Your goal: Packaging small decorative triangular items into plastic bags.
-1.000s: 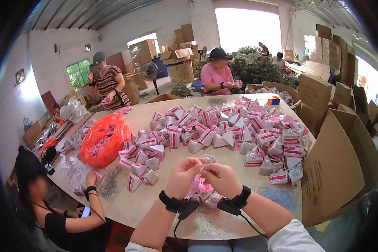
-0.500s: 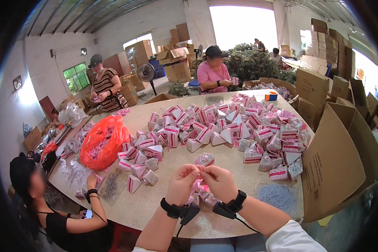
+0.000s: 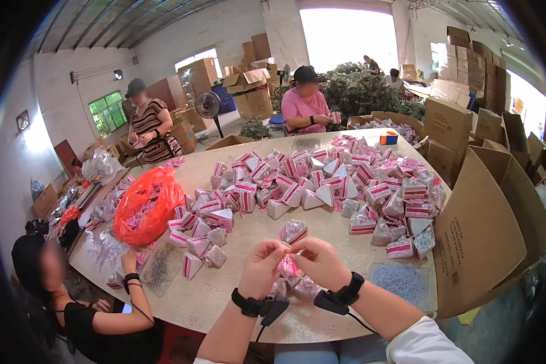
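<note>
My left hand (image 3: 264, 264) and my right hand (image 3: 320, 262) meet low in the middle, above the table's near part. Both pinch a bright pink piece (image 3: 290, 265), which looks like a small tag or wrapper; the fingers partly hide it. Just beyond my fingertips lies a cake-slice-shaped piece (image 3: 293, 231), glittery with pink bands. More glittery pieces (image 3: 307, 287) lie beneath my hands, half covered by them. A black wristband with a corded device sits on each of my wrists.
Cake-slice pieces (image 3: 294, 192) heap across the table (image 3: 249, 258). A red-orange plastic bag (image 3: 141, 209) stands left, pale blue strings (image 3: 400, 284) lie right, a tape roll (image 3: 389, 138) far back. An open carton (image 3: 482, 233) borders the right edge. A co-worker (image 3: 91, 291) sits near left; others work beyond.
My right hand has turned slightly and its fingers have drawn a little away from the left's, showing more of the pink piece. The near-left co-worker's lower hand has shifted.
</note>
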Tool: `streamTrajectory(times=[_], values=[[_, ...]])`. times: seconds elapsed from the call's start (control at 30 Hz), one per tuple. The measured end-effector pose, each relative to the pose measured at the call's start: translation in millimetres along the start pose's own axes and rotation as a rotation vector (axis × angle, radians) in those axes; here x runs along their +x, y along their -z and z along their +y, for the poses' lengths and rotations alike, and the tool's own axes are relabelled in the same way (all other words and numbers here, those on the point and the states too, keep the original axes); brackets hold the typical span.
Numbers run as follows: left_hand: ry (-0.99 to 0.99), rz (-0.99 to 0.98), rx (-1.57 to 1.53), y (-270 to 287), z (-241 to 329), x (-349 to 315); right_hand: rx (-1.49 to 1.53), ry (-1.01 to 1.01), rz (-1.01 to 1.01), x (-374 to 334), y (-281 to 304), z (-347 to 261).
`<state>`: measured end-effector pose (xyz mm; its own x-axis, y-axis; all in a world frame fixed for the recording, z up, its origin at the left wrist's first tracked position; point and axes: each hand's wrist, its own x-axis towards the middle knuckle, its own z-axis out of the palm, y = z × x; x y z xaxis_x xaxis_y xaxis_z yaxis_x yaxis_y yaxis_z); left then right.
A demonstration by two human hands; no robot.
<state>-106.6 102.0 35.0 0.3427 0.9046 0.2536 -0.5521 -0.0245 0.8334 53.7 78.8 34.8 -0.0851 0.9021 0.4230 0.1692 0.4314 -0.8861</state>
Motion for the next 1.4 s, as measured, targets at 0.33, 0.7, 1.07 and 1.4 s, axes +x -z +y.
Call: streamTrajectory(times=[0.33, 0.7, 1.07, 1.4], values=[[0.108, -0.036, 0.116, 6.2, -1.5, -5.2, 0.249, -0.237, -0.116, 11.9, 12.8, -19.0], [0.128, -0.063, 0.053, 4.7, 3.0, -5.9, -0.05, 0.077, 0.001, 6.4, 9.7, -21.7], [0.171, -0.046, 0.22, 4.3, 3.8, -5.6, -0.046, 0.094, -0.027, 6.1, 11.0, -8.6], [0.231, -0.16, 0.221, 15.2, 10.3, -2.7, 0.069, 0.082, -0.214, 11.7, 20.8, -10.2]])
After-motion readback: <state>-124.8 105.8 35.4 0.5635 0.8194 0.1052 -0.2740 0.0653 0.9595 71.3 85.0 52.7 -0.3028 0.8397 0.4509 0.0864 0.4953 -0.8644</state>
